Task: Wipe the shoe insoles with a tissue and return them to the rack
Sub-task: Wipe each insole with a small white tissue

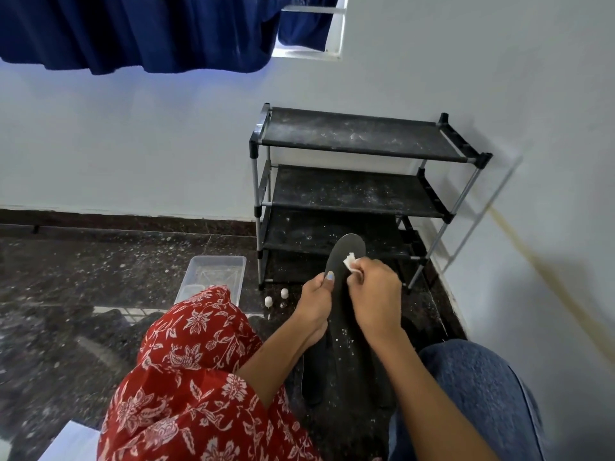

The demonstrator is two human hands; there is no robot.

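The left hand grips a dark insole by its left edge, thumb laid on the upper face and fingers curled under it. The insole rises toe end up in front of the rack, and its lower part, flecked with white specks, runs down between the two forearms. The right hand pinches a small crumpled white tissue in its fingertips and presses it on the insole near the toe. Below the held insole, more dark insoles lie on the floor between the knees; how many I cannot tell. The rack is black with grey poles, standing in the corner against the white wall; its fabric shelves are dusted with white specks. A clear plastic tray sits on the dark speckled floor just left of the rack, partly hidden by a knee in red floral cloth. Two small white caps stand on the floor between tray and rack. The other knee wears blue denim. A dark blue curtain hangs at the top, beside a white window frame.
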